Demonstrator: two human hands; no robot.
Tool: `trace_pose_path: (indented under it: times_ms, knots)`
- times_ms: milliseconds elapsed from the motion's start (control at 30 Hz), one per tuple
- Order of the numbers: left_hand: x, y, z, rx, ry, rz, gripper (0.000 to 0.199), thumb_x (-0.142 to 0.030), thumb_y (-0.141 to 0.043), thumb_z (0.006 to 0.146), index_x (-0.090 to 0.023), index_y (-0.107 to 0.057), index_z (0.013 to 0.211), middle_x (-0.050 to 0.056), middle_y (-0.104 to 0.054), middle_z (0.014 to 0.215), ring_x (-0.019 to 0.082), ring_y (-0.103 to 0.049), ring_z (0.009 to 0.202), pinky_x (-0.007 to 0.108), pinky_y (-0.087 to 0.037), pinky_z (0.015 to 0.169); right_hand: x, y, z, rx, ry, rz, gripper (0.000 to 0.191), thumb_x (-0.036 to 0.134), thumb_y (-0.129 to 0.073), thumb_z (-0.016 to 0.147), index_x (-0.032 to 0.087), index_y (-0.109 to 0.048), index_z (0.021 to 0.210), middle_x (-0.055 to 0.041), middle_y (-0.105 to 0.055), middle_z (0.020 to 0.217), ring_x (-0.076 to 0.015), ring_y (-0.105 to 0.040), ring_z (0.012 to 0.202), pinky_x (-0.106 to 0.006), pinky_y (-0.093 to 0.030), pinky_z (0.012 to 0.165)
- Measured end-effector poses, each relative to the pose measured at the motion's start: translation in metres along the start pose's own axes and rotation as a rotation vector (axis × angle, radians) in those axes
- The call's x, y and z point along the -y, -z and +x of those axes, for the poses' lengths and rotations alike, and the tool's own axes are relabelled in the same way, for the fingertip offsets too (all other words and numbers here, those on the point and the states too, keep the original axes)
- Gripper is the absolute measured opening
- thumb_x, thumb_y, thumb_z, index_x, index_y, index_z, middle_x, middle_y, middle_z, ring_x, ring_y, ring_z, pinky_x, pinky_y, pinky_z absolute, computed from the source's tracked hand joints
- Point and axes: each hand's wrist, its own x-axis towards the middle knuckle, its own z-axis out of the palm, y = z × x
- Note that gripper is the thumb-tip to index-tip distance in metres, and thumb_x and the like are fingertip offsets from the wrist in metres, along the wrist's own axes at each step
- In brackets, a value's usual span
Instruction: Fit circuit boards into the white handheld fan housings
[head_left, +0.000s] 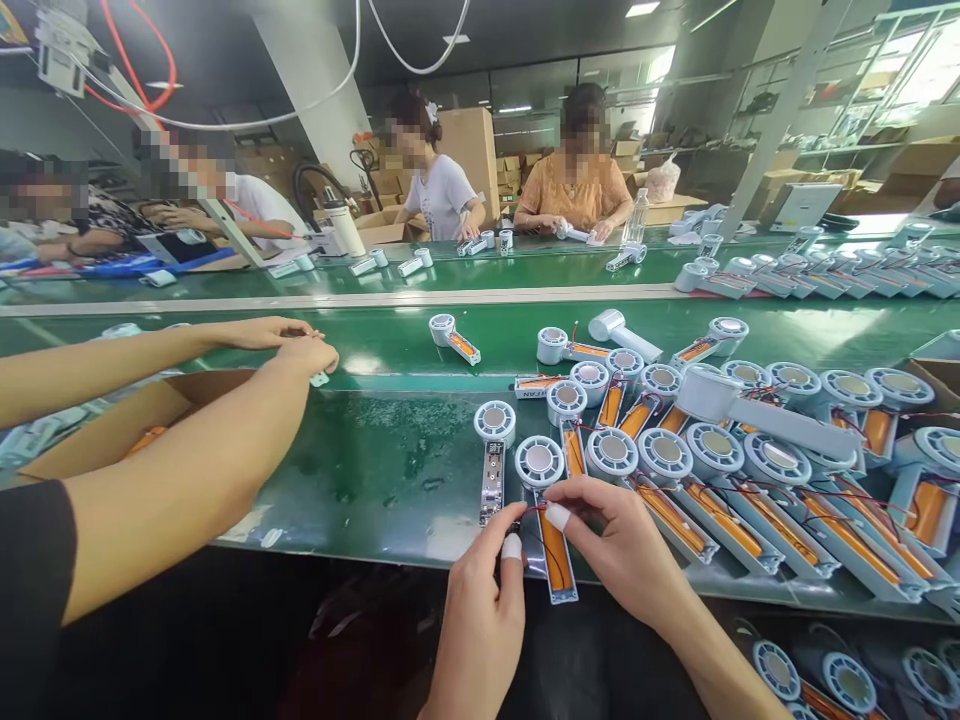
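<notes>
At the front edge of the bench lies a light-blue handheld fan (539, 463), its handle open and an orange battery (555, 560) inside. My left hand (480, 610) pinches a thin wire left of the handle; a small dark thing between those fingertips is too small to name. My right hand (622, 535) bends over the top of the handle, thumb and forefinger closed on the thin red wire. White covers sit on both thumbs. Just left of my hands lies another open fan with a dark circuit board (492, 478) in its handle.
Rows of open fans (715, 448) crowd the right of the green bench (360, 450). A co-worker's arms (225, 420) reach across from the left over a cardboard box (60, 450). More fans (776, 668) lie below at the lower right. People (442, 190) sit across the bench.
</notes>
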Motion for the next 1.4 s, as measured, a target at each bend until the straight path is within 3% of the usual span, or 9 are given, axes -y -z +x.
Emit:
trace_pose_path:
  times_ms: [67,233,367,567,733,967,1167,1267,1400]
  knots:
    - [0.0,-0.001,-0.001,-0.014,-0.135,0.141,0.045,-0.018,-0.036,0.092,-0.021,-0.069,0.122,0.011,-0.075,0.109,0.025,-0.073,0.098,0.037,-0.059,0.083,0.003,0.001,0.002,0.026,0.07,-0.026,0.017,0.021,-0.057,0.094,0.022,-0.073,0.101,-0.0018,-0.075,0.097,-0.0173,-0.069,0.09,-0.027,-0.053,0.08]
    - [-0.001,0.0,-0.006,0.019,-0.296,0.36,0.054,-0.009,-0.029,0.092,-0.027,-0.067,0.126,0.007,-0.074,0.094,0.023,-0.075,0.077,0.036,-0.061,0.065,0.007,0.0,0.004,-0.03,0.028,-0.055,0.019,0.022,-0.059,0.093,0.021,-0.073,0.106,-0.0024,-0.076,0.097,-0.0173,-0.07,0.087,-0.026,-0.054,0.077]
    - [-0.001,-0.001,-0.006,-0.103,-0.261,0.302,0.042,-0.016,-0.037,0.095,-0.02,-0.055,0.133,0.011,-0.076,0.114,0.025,-0.076,0.1,0.037,-0.063,0.078,0.011,-0.001,0.004,-0.033,0.049,-0.09,0.015,0.019,-0.058,0.093,0.021,-0.073,0.095,-0.0014,-0.074,0.091,-0.0167,-0.068,0.082,-0.026,-0.052,0.074]
    - [-0.001,0.0,-0.005,-0.134,-0.165,0.225,0.027,-0.018,-0.044,0.09,-0.022,-0.061,0.111,0.007,-0.08,0.1,0.025,-0.079,0.088,0.037,-0.065,0.07,0.018,-0.003,0.004,0.087,0.153,-0.119,0.019,0.009,-0.053,0.092,0.021,-0.068,0.092,-0.002,-0.068,0.093,-0.0157,-0.065,0.085,-0.026,-0.049,0.076]
    - [0.0,0.005,-0.003,-0.218,-0.279,0.251,0.033,-0.015,-0.048,0.087,-0.018,-0.07,0.111,0.008,-0.081,0.105,0.024,-0.079,0.093,0.035,-0.065,0.079,0.016,-0.005,0.002,0.134,0.201,-0.22,0.021,0.008,-0.048,0.094,0.02,-0.065,0.099,-0.005,-0.065,0.101,-0.0191,-0.064,0.09,-0.032,-0.05,0.082]
    - [0.002,0.001,-0.002,-0.278,-0.469,0.341,0.037,-0.009,-0.043,0.091,-0.013,-0.071,0.117,0.013,-0.079,0.108,0.023,-0.078,0.095,0.033,-0.064,0.081,0.015,-0.013,0.0,0.068,0.195,-0.271,0.021,0.011,-0.048,0.096,0.02,-0.066,0.097,-0.0048,-0.067,0.097,-0.0207,-0.064,0.087,-0.033,-0.05,0.077]
    - [-0.003,0.014,0.002,-0.132,-0.436,0.252,0.038,-0.009,-0.046,0.092,-0.018,-0.072,0.119,0.009,-0.079,0.109,0.022,-0.077,0.096,0.029,-0.063,0.082,0.016,-0.005,0.007,0.119,0.128,-0.132,0.022,0.008,-0.052,0.091,0.019,-0.07,0.096,-0.0023,-0.07,0.088,-0.0172,-0.064,0.08,-0.028,-0.05,0.074]
    - [-0.007,0.022,0.005,-0.014,-0.402,0.194,0.04,-0.009,-0.045,0.094,-0.02,-0.072,0.122,0.009,-0.078,0.113,0.021,-0.076,0.1,0.028,-0.062,0.086,0.016,0.007,0.015,0.233,0.054,-0.03,0.019,0.016,-0.061,0.091,0.021,-0.074,0.103,-0.0014,-0.072,0.088,-0.0171,-0.065,0.079,-0.027,-0.05,0.072]
    - [-0.008,0.023,0.007,0.058,-0.379,0.143,0.042,-0.009,-0.045,0.094,-0.022,-0.071,0.125,0.008,-0.078,0.112,0.02,-0.075,0.1,0.028,-0.061,0.088,0.016,0.017,0.021,0.345,0.088,0.015,0.019,0.017,-0.062,0.092,0.024,-0.079,0.099,-0.0013,-0.074,0.092,-0.0178,-0.066,0.086,-0.027,-0.049,0.077]
